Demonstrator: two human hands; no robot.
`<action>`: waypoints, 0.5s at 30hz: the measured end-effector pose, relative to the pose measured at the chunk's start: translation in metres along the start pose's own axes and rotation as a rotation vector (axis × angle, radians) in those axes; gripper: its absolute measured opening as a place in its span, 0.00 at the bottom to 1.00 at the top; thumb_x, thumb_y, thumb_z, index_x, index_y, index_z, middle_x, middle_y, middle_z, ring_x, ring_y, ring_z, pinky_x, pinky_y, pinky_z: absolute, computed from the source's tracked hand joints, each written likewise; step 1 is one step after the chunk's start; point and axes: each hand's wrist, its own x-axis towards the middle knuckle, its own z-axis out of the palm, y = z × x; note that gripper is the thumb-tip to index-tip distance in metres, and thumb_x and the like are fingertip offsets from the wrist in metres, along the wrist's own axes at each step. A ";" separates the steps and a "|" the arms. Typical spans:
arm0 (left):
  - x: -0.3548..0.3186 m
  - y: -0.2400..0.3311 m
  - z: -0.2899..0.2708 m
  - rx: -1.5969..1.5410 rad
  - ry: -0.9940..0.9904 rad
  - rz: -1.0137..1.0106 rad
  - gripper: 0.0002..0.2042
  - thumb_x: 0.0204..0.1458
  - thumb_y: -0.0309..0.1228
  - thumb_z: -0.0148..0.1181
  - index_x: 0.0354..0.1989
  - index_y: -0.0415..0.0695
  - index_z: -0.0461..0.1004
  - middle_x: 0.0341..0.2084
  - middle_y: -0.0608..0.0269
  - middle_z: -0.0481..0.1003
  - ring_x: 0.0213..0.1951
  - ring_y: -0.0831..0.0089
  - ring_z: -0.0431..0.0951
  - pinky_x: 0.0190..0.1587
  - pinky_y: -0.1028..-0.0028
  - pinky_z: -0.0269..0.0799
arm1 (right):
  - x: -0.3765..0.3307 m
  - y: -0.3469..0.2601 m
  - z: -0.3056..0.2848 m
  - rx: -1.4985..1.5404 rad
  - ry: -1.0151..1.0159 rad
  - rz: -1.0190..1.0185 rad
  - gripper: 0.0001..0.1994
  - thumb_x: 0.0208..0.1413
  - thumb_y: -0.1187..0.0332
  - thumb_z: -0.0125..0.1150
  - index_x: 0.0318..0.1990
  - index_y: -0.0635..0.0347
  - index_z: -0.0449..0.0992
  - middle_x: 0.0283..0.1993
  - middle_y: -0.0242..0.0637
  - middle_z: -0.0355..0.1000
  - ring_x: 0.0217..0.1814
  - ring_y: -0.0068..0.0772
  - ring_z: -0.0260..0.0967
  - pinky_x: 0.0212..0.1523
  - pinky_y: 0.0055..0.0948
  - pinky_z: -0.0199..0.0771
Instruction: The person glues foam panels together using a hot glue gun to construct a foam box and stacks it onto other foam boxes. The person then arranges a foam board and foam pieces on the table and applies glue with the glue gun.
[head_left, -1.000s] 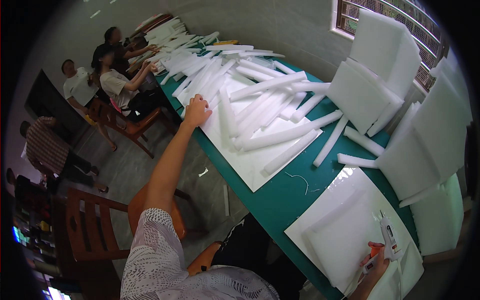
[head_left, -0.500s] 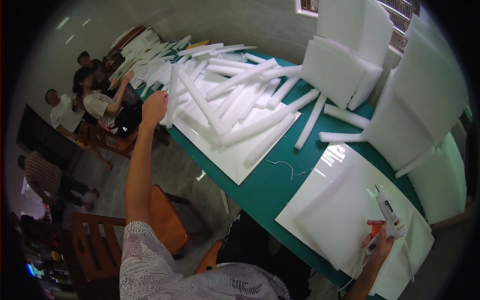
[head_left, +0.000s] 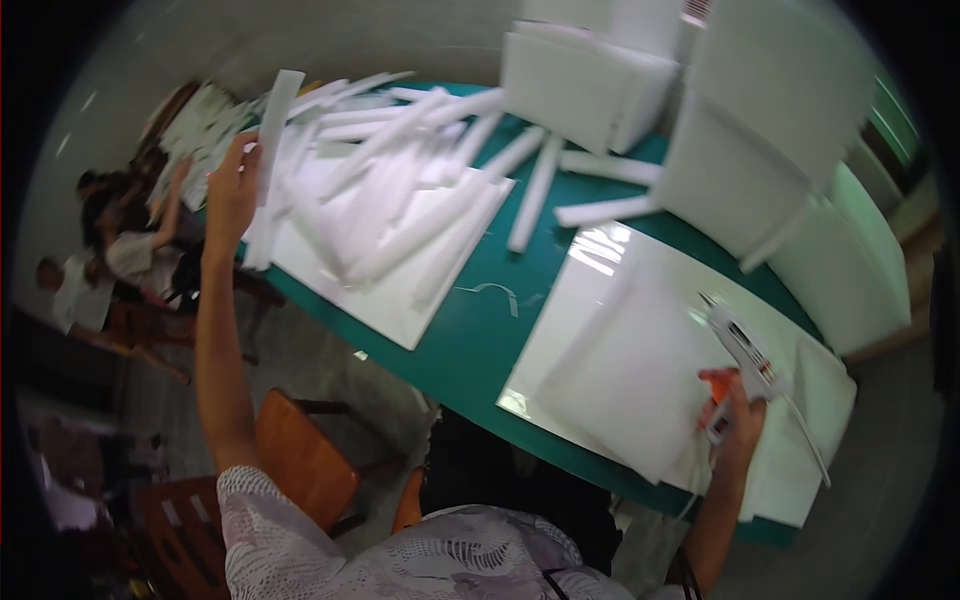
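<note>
My left hand [head_left: 233, 190] is raised at the far left of the table, closed on a white foam strip [head_left: 278, 125] that stands nearly upright. Behind and beside it lies a loose pile of similar foam strips [head_left: 380, 215], partly on a glossy white board [head_left: 398, 322]. At the right, my right hand [head_left: 738, 415] grips a white hot glue gun [head_left: 742, 345] with an orange trigger, its nozzle tilted up and left. Below the gun a thin white foam sheet [head_left: 620, 375] rests on a second glossy white board [head_left: 522, 385].
Tall stacks of white foam blocks [head_left: 760, 150] stand along the table's far right side. A curled thin strand [head_left: 495, 288] lies on the green table [head_left: 455, 355] between the boards. Wooden chairs [head_left: 310, 450] stand at the left; several people sit beyond.
My left hand has lifted a foam strip up from the pile's left end. The view has turned, shifting the table leftward; the glue gun stays in my right hand.
</note>
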 end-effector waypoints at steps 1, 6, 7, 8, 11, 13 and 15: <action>-0.004 0.028 0.006 -0.157 -0.095 -0.080 0.11 0.62 0.30 0.46 0.51 0.46 0.68 0.24 0.58 0.73 0.25 0.73 0.75 0.26 0.72 0.69 | 0.000 -0.004 0.008 0.007 0.003 -0.015 0.17 0.60 0.63 0.54 0.49 0.68 0.68 0.37 0.48 0.75 0.15 0.24 0.61 0.15 0.23 0.63; -0.012 0.136 0.063 -0.613 -0.478 0.071 0.15 0.61 0.26 0.45 0.56 0.49 0.67 0.35 0.62 0.70 0.29 0.80 0.69 0.34 0.78 0.69 | 0.003 -0.013 0.010 0.040 0.019 -0.002 0.18 0.60 0.64 0.52 0.52 0.70 0.68 0.37 0.47 0.75 0.16 0.24 0.62 0.16 0.22 0.64; -0.012 0.154 0.075 -0.644 -0.570 0.086 0.15 0.61 0.25 0.45 0.55 0.49 0.68 0.36 0.61 0.69 0.32 0.79 0.70 0.39 0.78 0.69 | 0.002 -0.016 0.008 0.035 0.006 0.006 0.19 0.60 0.64 0.52 0.52 0.70 0.68 0.37 0.46 0.75 0.16 0.24 0.62 0.16 0.22 0.65; -0.015 0.164 0.088 -0.656 -0.557 0.201 0.14 0.61 0.26 0.44 0.54 0.49 0.69 0.37 0.61 0.69 0.36 0.77 0.70 0.43 0.77 0.68 | 0.002 -0.017 0.007 0.037 -0.016 0.017 0.19 0.60 0.64 0.52 0.52 0.70 0.68 0.37 0.46 0.75 0.16 0.24 0.62 0.17 0.23 0.65; -0.026 0.205 0.116 -0.845 -0.725 0.153 0.13 0.61 0.28 0.43 0.50 0.49 0.73 0.42 0.61 0.70 0.46 0.73 0.69 0.53 0.75 0.63 | 0.002 -0.021 0.001 0.007 -0.071 0.071 0.19 0.59 0.64 0.53 0.51 0.71 0.69 0.37 0.46 0.75 0.16 0.23 0.62 0.18 0.24 0.66; -0.030 0.229 0.124 -0.845 -0.835 0.110 0.17 0.59 0.27 0.43 0.54 0.51 0.72 0.48 0.59 0.68 0.44 0.69 0.71 0.51 0.72 0.66 | 0.001 -0.026 0.001 0.000 -0.052 0.065 0.18 0.59 0.63 0.54 0.49 0.71 0.70 0.37 0.46 0.75 0.17 0.23 0.63 0.19 0.24 0.67; -0.036 0.244 0.138 -0.930 -0.843 0.100 0.18 0.57 0.27 0.48 0.55 0.51 0.72 0.48 0.58 0.68 0.43 0.69 0.72 0.49 0.70 0.71 | 0.001 -0.023 -0.002 -0.011 -0.081 0.072 0.19 0.59 0.62 0.54 0.50 0.71 0.70 0.38 0.46 0.75 0.17 0.23 0.63 0.19 0.23 0.67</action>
